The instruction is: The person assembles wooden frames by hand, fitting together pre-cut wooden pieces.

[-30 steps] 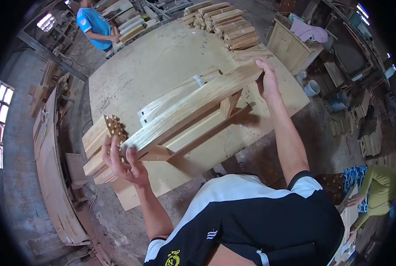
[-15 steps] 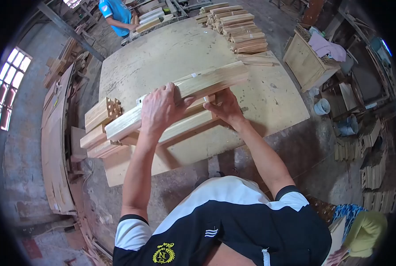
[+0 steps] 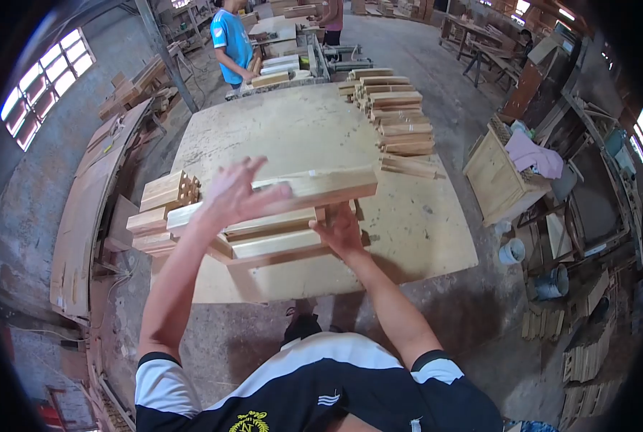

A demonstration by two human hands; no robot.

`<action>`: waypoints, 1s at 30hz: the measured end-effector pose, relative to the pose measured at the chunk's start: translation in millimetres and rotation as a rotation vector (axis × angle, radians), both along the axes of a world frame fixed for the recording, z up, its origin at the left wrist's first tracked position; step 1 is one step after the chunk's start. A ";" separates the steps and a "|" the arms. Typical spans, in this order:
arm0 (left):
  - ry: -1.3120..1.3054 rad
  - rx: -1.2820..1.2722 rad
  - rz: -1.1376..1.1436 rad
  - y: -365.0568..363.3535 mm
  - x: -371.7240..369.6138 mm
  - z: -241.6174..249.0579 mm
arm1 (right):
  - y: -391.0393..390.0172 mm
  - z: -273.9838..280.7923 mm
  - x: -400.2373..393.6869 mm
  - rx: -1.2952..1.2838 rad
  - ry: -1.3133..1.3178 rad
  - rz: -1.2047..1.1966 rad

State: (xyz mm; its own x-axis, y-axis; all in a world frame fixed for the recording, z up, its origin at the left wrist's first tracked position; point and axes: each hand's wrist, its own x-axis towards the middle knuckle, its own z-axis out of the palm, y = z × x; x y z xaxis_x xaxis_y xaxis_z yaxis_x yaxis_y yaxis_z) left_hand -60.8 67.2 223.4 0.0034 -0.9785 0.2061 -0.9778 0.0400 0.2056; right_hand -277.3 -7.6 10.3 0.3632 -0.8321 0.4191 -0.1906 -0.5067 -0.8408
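Note:
A long squared wooden beam (image 3: 329, 186) spans across the top of a wooden frame (image 3: 278, 248) made of rails and short crosspieces. Over the beam's left half, my left hand (image 3: 239, 194) is raised with its fingers spread, slightly blurred by motion. My right hand (image 3: 343, 232) is closed on the frame's right end, just below the beam, with thumb and fingers around a short crosspiece; part of its fingers is hidden behind the wood. The frame rests on a large pale worktable (image 3: 422, 230).
Stacked wood blocks (image 3: 164, 193), some with holes in their ends, lie left of the frame. Bundled wooden strips (image 3: 401, 119) line the table's far right. A person in a blue shirt (image 3: 231, 47) stands beyond the table. To the right are a wooden cabinet (image 3: 501, 176) and a bucket (image 3: 512, 252).
My left hand has come off its grip on the beam and its fingers have spread. The beam's right end sits lower over the frame. The camera view has tilted up.

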 end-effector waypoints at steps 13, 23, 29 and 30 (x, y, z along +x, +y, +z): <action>0.217 0.453 0.137 -39.7 25.8 -39.3 | -2.9 13.6 -0.4 -0.059 0.037 -0.008; 0.217 0.364 -0.050 -8.4 36.1 37.0 | 4.3 59.3 8.4 -0.243 0.173 -0.077; 0.115 0.172 -0.092 -63.3 83.0 17.5 | -91.1 51.3 22.6 -0.353 0.091 -0.181; 0.090 0.100 -0.141 -78.4 95.0 -4.9 | -111.8 34.4 8.6 -0.144 0.022 -0.209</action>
